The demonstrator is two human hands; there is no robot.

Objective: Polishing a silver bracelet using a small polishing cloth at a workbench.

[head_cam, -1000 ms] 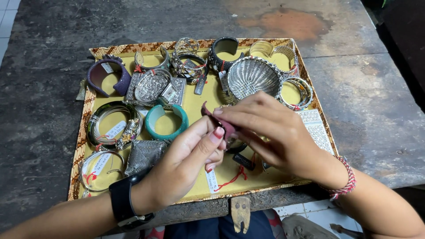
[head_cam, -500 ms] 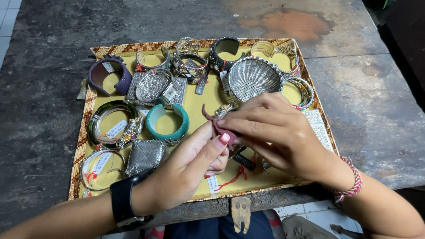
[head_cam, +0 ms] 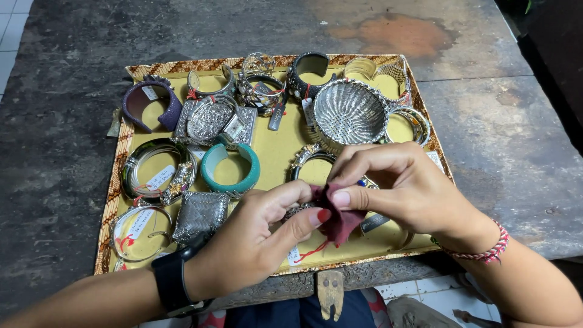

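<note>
The small dark-red polishing cloth (head_cam: 337, 222), soft, light and easily bunched, sits pinched between the left hand (head_cam: 255, 240) and right hand (head_cam: 401, 188), best gripped by its folds, above the yellow-lined jewellery tray (head_cam: 273, 155).

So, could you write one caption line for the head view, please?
Two hands, left and right, pinch a dark red cloth over a yellow tray of bangles.

Left hand (head_cam: 255, 240) and right hand (head_cam: 407, 191) meet at centre, fingers curled, thumbs and forefingers pinched together; both forearms extend from below.
</note>
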